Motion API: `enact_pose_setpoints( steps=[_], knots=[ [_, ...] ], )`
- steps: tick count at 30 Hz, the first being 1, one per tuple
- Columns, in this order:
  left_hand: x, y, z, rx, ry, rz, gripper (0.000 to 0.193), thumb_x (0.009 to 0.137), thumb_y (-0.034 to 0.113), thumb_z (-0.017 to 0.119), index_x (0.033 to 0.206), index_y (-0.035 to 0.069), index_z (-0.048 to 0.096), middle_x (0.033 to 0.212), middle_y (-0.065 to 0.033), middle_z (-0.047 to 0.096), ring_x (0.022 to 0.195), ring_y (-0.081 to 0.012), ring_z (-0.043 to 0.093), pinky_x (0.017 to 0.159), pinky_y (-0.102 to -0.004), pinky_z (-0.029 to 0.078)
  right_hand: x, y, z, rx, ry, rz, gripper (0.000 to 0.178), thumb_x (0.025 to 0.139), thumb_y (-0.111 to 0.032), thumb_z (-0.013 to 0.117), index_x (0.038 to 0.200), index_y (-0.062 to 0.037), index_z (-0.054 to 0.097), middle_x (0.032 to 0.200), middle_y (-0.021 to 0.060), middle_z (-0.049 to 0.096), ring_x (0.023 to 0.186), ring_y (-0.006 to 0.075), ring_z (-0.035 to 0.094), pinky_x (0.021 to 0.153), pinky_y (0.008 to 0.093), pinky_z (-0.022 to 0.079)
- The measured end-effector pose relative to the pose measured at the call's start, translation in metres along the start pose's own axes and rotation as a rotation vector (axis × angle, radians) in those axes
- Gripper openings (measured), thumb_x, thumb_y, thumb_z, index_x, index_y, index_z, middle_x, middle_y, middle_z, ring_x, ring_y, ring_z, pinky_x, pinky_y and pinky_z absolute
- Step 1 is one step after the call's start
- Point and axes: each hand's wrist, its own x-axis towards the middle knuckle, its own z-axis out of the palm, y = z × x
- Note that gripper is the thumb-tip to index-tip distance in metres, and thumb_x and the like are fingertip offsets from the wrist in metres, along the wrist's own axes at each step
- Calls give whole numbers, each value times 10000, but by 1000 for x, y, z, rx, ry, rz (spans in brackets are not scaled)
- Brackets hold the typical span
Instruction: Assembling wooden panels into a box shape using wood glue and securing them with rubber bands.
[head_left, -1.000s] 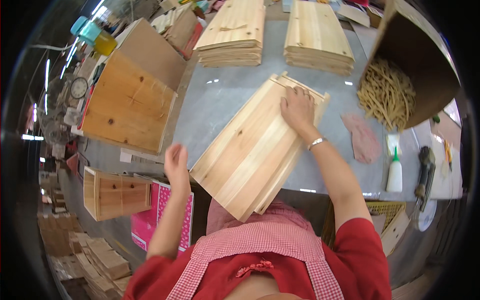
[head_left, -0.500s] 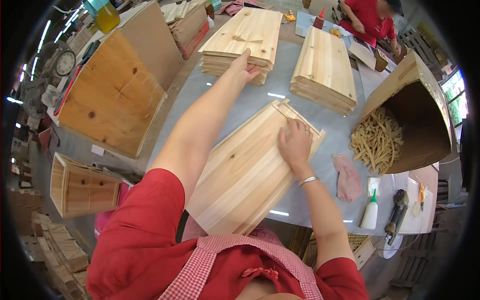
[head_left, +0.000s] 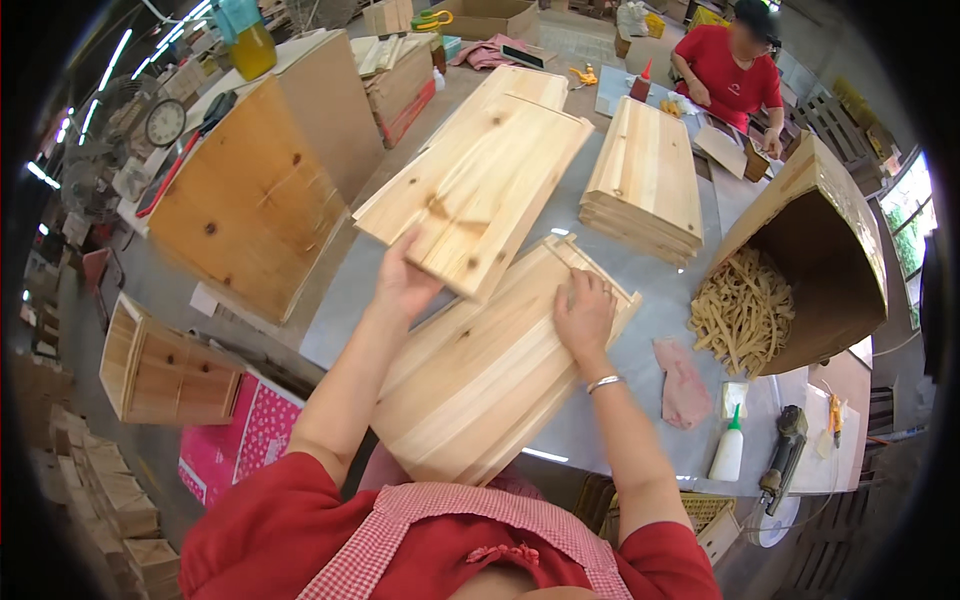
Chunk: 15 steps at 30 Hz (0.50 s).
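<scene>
My left hand grips the near edge of a pale pine board and holds it lifted and tilted above the grey table. Beneath it a larger pine panel with thin battens along its far edge lies flat, overhanging the table's front edge. My right hand rests palm down on that panel near its far right corner, fingers spread, a bracelet on the wrist.
Two stacks of boards lie farther back on the table. A tipped wooden box of short sticks stands at right, with a pink rag, glue bottle and power tool. Another person in red works beyond.
My left hand reached to the far stack, took one board and has drawn it back over the flat panel. My right hand stayed pressed on the panel.
</scene>
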Motion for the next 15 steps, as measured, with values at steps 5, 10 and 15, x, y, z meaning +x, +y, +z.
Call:
enact_pose_setpoints(
  steps=[5,10,15],
  knots=[
    [-92,6,-10,152,197,141,543,889,141,685,1375,26,471,1379,-162,552,1280,-320,529,1120,-493,404,-2,10,8,72,33,47,290,898,-179,564,1136,-38,649,1110,150,650,1081,322,575,962,458,419],
    [-198,-1,-49,174,163,131,599,913,156,667,1427,1,403,1415,-188,515,1300,-330,511,1128,-477,393,0,33,15,523,281,199,257,971,-128,486,1095,19,657,1017,178,699,958,336,661,877,414,496],
    [-287,-7,-89,191,209,38,585,941,177,645,1429,-25,393,1402,-194,523,1285,-320,526,1103,-462,425,9,65,2,848,245,400,317,998,-219,511,1156,21,644,1084,169,708,1035,271,669,915,352,497]
  ],
)
